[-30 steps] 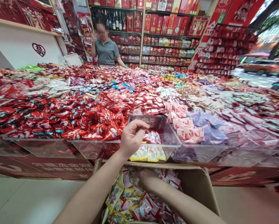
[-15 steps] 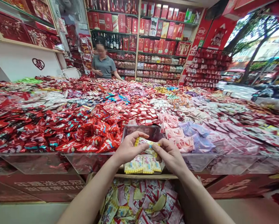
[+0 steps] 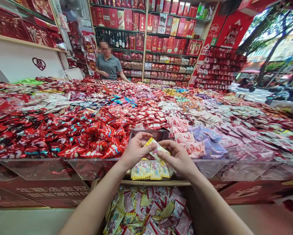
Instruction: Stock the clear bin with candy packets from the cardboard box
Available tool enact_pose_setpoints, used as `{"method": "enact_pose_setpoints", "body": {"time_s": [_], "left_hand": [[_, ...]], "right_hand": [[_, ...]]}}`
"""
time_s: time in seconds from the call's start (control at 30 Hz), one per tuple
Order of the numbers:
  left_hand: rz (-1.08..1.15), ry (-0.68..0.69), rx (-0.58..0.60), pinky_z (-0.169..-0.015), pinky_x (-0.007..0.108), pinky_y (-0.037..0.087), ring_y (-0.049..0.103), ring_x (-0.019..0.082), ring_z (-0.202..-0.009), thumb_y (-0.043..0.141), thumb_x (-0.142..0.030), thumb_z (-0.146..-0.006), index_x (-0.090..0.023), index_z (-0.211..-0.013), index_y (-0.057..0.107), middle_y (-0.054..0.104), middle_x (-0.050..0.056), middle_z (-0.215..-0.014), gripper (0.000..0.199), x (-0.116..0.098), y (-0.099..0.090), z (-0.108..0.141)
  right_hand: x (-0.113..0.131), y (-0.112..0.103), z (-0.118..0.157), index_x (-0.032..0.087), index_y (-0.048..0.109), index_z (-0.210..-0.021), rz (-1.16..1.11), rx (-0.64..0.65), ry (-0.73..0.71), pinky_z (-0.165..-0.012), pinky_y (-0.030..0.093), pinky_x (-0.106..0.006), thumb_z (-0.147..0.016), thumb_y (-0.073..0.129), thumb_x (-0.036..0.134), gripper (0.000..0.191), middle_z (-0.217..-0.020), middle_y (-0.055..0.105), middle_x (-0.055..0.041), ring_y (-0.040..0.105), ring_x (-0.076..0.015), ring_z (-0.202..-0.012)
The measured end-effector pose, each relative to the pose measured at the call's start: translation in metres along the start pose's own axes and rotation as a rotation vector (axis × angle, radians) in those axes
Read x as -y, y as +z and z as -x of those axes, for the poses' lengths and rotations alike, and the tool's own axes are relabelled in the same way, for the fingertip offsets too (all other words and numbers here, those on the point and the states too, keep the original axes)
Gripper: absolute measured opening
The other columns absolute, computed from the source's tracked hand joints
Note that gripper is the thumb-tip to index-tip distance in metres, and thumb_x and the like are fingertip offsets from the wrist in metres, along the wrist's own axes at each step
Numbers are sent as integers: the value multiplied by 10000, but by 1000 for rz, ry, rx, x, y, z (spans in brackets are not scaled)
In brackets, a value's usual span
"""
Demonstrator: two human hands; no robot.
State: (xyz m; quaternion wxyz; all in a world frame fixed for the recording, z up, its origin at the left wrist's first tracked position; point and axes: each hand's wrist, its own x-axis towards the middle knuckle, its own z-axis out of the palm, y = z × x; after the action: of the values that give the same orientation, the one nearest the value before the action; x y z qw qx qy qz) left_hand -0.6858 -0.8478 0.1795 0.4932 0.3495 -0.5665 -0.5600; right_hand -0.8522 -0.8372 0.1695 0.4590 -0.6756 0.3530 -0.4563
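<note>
Between both hands is a yellow-and-white candy packet, tilted with its upper left corner raised. My left hand pinches its left side between thumb and fingers. From the right, my right hand grips the lower end, its thumb lying across the wrapper. Just below and behind the hands stands a clear plastic bin, with a row of similar yellow packets showing through its front wall. Underneath, an open cardboard box holds many loose yellow and pink packets.
Red candy bags heap up left of the bin; pink packets and purple packets lie to its right. A person in a grey shirt stands behind the wide display. Shelves with red boxes line the back.
The packet has turned from nearly level to a slant, its left end higher. My right hand's fingers have spread a little, and the view has shifted slightly.
</note>
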Motion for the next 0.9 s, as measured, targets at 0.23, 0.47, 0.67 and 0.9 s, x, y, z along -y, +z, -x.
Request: {"method": "enact_pose_setpoints", "body": {"time_s": [0.23, 0.47, 0.67, 0.9], "left_hand": [[-22, 81, -142, -353, 149, 397, 516, 75, -358, 660, -347, -682, -188, -873, 455, 547, -90, -487, 322, 6, 3, -3], [-41, 199, -267, -464, 152, 434, 597, 85, -566, 598, -231, -730, -173, -883, 485, 592, -29, -681, 199, 9, 4, -4], [-95, 131, -218, -461, 163, 429, 579, 90, -555, 567, -196, -723, -157, -770, 529, 597, -19, -631, 73, 5, 5, -1], [-104, 140, -207, -467, 175, 424, 570, 92, -539, 572, -187, -712, -160, -741, 546, 589, -28, -607, 48, 5, 4, 0]], "right_hand": [[21, -9, -24, 151, 479, -1047, 201, 265, 32, -604, 436, -223, -747, 549, 310, 347, -800, 578, -12, 536, -103, -698], [16, -23, -64, 129, 443, -1042, 866, 134, 106, -601, 418, -231, -676, 550, 155, 382, -870, 600, -62, 549, -143, -726], [-4, 2, -74, 141, 563, -1001, 1224, 697, 408, -640, 437, -238, -566, 610, 66, 445, -927, 633, -80, 587, -198, -814], [-28, 17, -72, 79, 667, -814, 1366, 863, 513, -632, 470, -311, -613, 596, 103, 215, -815, 665, -142, 622, -259, -746]]}}
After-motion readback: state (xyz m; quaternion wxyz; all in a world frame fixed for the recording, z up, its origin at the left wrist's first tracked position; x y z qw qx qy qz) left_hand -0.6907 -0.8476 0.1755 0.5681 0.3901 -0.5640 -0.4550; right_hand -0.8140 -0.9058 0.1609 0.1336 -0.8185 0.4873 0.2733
